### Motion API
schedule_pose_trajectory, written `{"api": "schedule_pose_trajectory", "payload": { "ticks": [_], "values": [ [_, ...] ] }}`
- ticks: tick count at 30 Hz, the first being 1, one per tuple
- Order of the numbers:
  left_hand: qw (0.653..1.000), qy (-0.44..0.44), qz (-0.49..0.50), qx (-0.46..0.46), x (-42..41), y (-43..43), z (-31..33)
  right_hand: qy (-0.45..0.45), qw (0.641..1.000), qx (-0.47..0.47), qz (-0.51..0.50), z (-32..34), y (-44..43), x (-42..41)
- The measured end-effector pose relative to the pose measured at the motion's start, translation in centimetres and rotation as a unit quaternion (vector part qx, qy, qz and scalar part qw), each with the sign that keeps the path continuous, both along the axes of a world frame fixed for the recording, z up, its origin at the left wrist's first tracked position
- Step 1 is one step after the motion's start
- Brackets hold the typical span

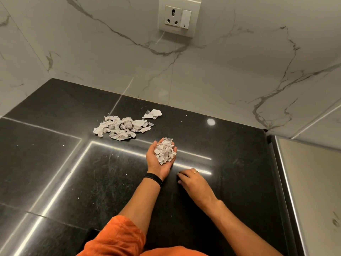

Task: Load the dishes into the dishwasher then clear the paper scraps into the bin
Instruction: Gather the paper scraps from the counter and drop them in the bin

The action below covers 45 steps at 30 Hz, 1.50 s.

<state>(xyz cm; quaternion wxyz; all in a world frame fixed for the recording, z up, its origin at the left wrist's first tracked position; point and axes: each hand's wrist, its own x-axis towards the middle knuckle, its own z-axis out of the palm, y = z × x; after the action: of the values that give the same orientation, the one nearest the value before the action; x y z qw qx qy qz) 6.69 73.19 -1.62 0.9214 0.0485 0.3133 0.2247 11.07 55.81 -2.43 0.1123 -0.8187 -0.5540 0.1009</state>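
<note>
I have my left hand (pixel 153 162) cupped round a handful of scraps (pixel 164 151), my right hand (pixel 192 181) bent fingertips-down on the counter (pixel 230 163), pinching something or not I cannot tell, while a bigger pile (pixel 120 128) lies near the wall (pixel 203 80), so clearing seems half done.

— How many hands were counted?
— Two: one left hand (pixel 153 163) and one right hand (pixel 193 182). One black wristband (pixel 153 179), one ring (pixel 195 171) and one orange sleeve (pixel 118 237) were noted as well.
— And the paper scraps?
— Three lots were made out: one handful (pixel 165 151), one large heap (pixel 121 129) and one small cluster (pixel 152 114). The single pieces could not be counted.
— And on the wall?
— One socket (pixel 172 16) and one switch (pixel 186 19) were seen, on one plate (pixel 179 32).
</note>
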Motion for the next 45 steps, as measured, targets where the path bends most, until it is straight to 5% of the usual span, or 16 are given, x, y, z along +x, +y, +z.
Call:
{"api": "schedule_pose_trajectory", "payload": {
  "ticks": [5, 8, 11, 14, 18, 23, 34, 42, 45],
  "values": [
    [1.0, -0.002, 0.007, 0.003, -0.2, 0.0, 0.0, -0.039, 0.998, 0.041, 0.023, -0.3, -0.1, 0.8],
    [1.0, 0.004, 0.012, 0.003, -0.4, 0.1, -0.1, 0.028, 0.993, 0.091, -0.073, 0.1, 0.7, 1.2],
    [1.0, 0.012, 0.02, 0.002, -0.9, 0.4, 0.0, 0.209, 0.917, 0.182, -0.286, 1.2, 2.2, 1.6],
    [1.0, 0.019, 0.02, 0.011, -1.4, 0.5, -0.1, 0.348, 0.848, 0.251, -0.312, 3.7, 4.4, 2.3],
    [0.999, 0.021, 0.011, 0.021, -1.4, 0.0, 0.1, 0.376, 0.868, 0.265, -0.189, 6.8, 7.4, 1.6],
    [1.0, 0.005, 0.029, 0.011, -1.5, 0.1, 0.5, 0.271, 0.922, 0.245, -0.128, 6.8, 9.3, -0.2],
    [0.994, 0.004, 0.105, -0.019, -3.3, 3.9, 0.5, 0.291, 0.898, 0.288, -0.162, 7.4, 15.8, 2.1],
    [0.984, 0.012, 0.17, -0.043, -5.5, 6.7, -0.5, 0.164, 0.983, 0.021, -0.08, 3.2, 23.2, 8.1],
    [0.982, 0.011, 0.186, -0.038, -6.1, 7.4, -0.6, 0.116, 0.992, 0.024, -0.032, 1.5, 23.8, 7.5]
  ]
}}
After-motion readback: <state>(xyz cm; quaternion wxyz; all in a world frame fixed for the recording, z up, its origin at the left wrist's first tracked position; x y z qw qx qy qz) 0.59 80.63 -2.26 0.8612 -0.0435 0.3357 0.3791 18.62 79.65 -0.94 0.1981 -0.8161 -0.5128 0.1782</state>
